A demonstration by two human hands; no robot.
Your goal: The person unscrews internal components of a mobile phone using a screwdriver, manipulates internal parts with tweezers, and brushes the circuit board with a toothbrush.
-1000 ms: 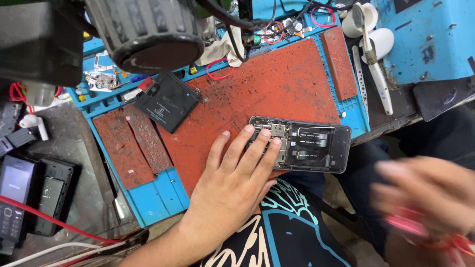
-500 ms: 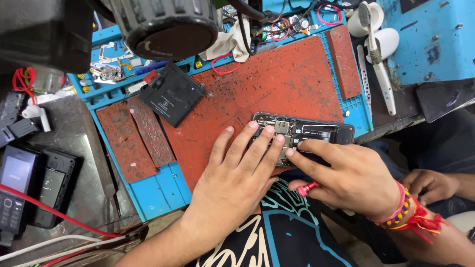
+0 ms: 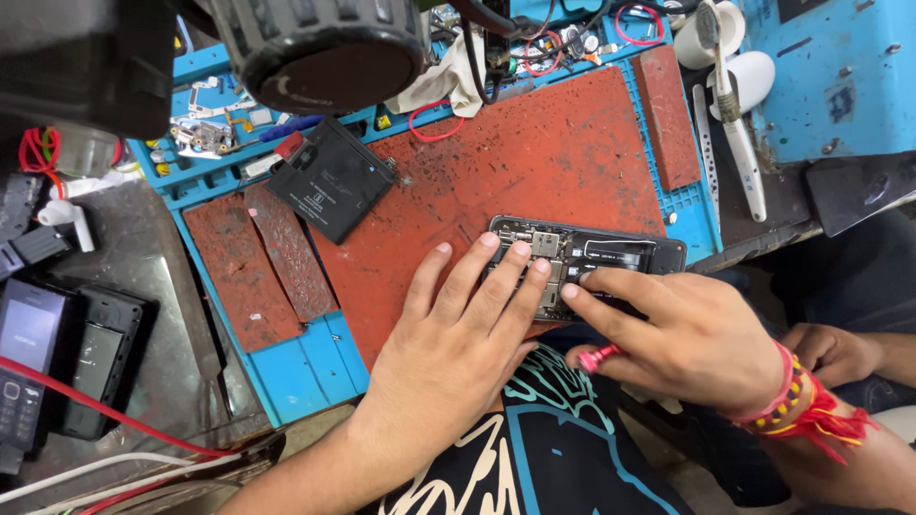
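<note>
- Pressing down flat, the left hand (image 3: 456,336) has its fingers spread over the opened phone (image 3: 584,259), nothing clenched, just pinning it.
- The right hand (image 3: 689,334) is closed around a pink-handled tool (image 3: 599,359), forefinger out onto the phone's insides.
- Phone sits at the 5 o'clock edge of the red work mat (image 3: 520,162).
- A black battery (image 3: 330,179) lies at about 10 o'clock from the phone.

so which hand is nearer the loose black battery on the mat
Left. The left hand lies just right of and below the black battery, fingers on the opened phone. The right hand is farther right, past the left.
</note>
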